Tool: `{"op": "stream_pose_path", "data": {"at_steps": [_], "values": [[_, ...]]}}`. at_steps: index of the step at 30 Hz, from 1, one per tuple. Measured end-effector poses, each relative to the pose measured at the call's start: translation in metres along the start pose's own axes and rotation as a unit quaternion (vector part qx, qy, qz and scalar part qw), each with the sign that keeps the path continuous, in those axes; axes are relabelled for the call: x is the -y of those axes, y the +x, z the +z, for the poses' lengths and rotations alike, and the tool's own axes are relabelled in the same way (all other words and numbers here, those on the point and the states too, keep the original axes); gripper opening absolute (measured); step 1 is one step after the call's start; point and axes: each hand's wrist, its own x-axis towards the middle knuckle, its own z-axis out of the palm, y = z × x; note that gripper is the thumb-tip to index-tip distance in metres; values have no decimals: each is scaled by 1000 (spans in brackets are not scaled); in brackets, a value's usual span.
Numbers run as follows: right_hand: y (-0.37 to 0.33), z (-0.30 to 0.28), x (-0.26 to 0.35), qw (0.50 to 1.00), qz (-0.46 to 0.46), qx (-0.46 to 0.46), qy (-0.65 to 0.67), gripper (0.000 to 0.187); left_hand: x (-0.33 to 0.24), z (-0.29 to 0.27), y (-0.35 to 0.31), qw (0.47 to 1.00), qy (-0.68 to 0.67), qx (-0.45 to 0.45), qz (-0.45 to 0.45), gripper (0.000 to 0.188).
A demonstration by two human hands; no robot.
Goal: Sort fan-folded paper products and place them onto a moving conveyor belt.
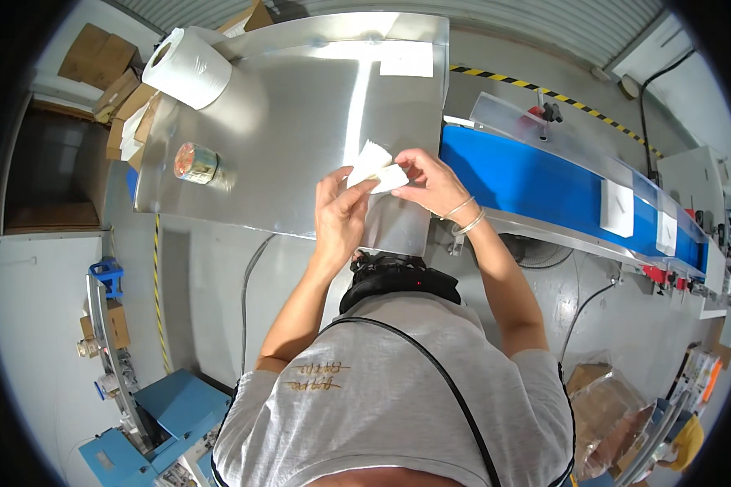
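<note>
Above the near right part of the metal table, both hands hold a folded white paper-like piece [371, 165]. My left hand [341, 207] grips its lower left side between thumb and fingers. The fingers of my right hand [434, 187] pinch its right edge, and a thin bangle circles that wrist. One part of the piece stands up while another flap lies folded toward the right. I cannot tell whether anything is inside it.
The metal table [276, 122] carries a large white roll [188, 69], a small jar [196, 163] and a flat white sheet [406, 59]. At right runs a blue conveyor belt [528, 170] with clear side guards, bearing white flat packets [617, 208]. Cardboard boxes [97, 57] stand far left.
</note>
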Motion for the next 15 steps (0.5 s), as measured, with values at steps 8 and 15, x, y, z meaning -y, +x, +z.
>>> {"op": "stream_pose_path", "data": {"at_steps": [8,15], "values": [[-12,-19,-5,1000,-13,-16,-1,32,-10,-5,7,999,11,-15,-31,46],[-83,-127,-84,928,180,-315,-87,31,-1,-11,6,999,22,-20,-21,30]]}}
